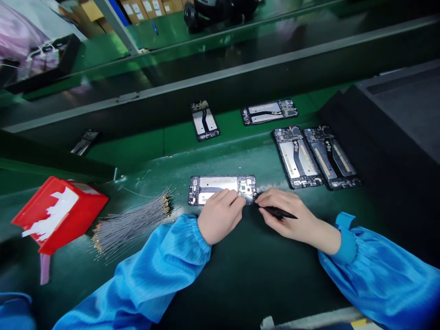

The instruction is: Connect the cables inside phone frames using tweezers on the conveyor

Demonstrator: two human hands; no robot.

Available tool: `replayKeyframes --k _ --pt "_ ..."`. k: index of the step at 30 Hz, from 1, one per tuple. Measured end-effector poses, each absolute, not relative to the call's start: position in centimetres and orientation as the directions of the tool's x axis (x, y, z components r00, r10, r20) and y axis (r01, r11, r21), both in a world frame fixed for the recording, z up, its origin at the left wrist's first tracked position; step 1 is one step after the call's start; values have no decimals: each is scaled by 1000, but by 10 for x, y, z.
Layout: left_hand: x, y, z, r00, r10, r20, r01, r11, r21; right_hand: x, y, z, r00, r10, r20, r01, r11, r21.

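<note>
An opened phone (pixel 220 181) lies lengthwise on the green bench in front of me, its silvery battery area and circuit board facing up. My left hand (pixel 222 215) rests over its near edge, fingers curled and pinched at the board end. Whatever sits between those fingertips is hidden. My right hand (pixel 292 213) grips slim black tweezers (pixel 279 212), their tip at the phone's lower right corner. Left of the phone lies a bundle of thin grey cables (pixel 134 225) with gold-coloured ends.
Two opened phones stand side by side on the right: one phone (pixel 298 158) and its neighbour (pixel 332 158). On the strip behind are another phone (pixel 204 120), a sideways phone (pixel 270 111) and one farther left (pixel 85 141). A red bin (pixel 77 220) sits left; a black panel (pixel 388 137) borders the right.
</note>
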State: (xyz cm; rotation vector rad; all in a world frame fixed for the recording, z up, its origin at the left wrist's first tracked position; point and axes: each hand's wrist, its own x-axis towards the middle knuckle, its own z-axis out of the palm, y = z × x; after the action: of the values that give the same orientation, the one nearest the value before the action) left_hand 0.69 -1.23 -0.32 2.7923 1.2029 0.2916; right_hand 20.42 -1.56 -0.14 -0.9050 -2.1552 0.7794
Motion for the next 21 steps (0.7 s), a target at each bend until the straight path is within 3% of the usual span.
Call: replayKeyframes --k 5,11,17,21 --pt "7 -12 -3 666 735 125 715 -677 175 201 -16 0 -601 718 352 398 650 -647" --pt "5 -9 -4 655 746 117 716 -663 219 207 3 6 -499 817 291 397 513 -761" --pt "6 -7 -4 597 794 113 751 -602 271 201 21 3 -632 763 134 579 580 -573" --pt "8 -5 -3 576 811 99 765 -578 284 198 22 2 -674 733 91 581 603 -547"
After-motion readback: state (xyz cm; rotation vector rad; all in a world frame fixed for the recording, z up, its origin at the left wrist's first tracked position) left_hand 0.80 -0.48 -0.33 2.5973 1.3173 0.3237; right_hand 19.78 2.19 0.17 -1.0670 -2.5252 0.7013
